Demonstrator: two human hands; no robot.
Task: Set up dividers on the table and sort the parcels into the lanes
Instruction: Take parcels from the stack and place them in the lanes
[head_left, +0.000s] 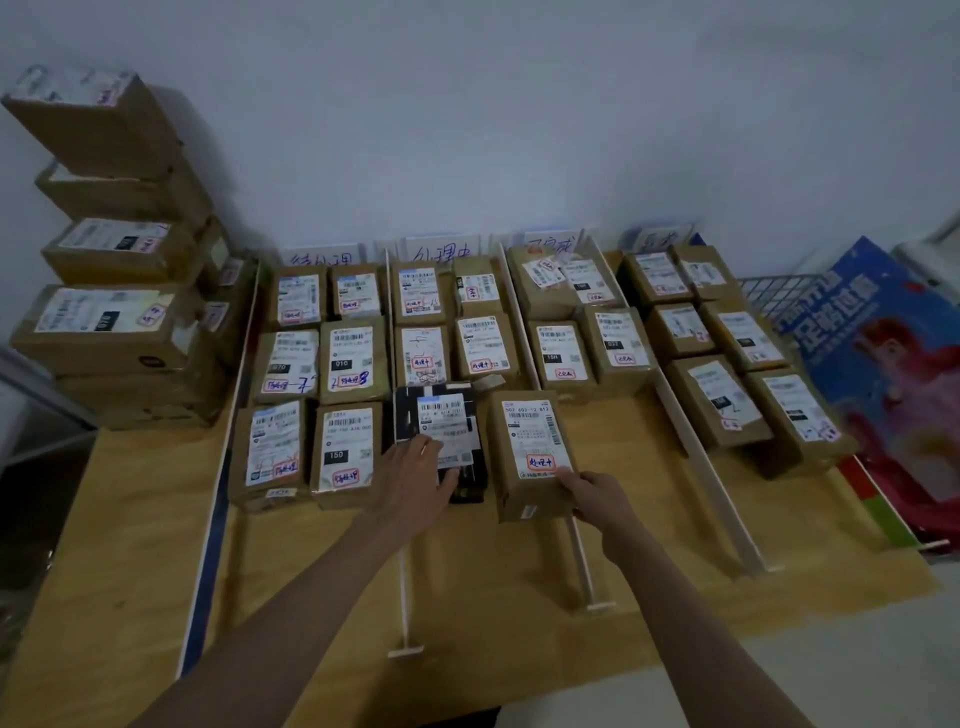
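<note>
1. A person's right hand (589, 491) grips the near end of a brown cardboard parcel (532, 454) with fingers curled over its edge; the parcel bears a white shipping label and a red-outlined handwritten sticker, and lies at the front of the second lane from the left.
2. The left hand (415, 475) rests flat, fingers straight, on a black parcel (441, 431) with a white barcode label, just beside the brown one in the same lane.
3. White dividers (582, 561) stand upright on the wooden bench (130, 519), splitting it into four lanes that run toward the wall (each headed by a handwritten sign (441, 252), partly hidden behind the boxes).
4. Rows of labelled brown parcels fill the lanes: six in the left lane (311, 384), others in the two right lanes (722, 332).
5. A stack of larger cartons (114, 291) rises at the bench's far left corner; a blue-and-red printed box (893, 364) leans at the right edge, before a wire rack (769, 296).
</note>
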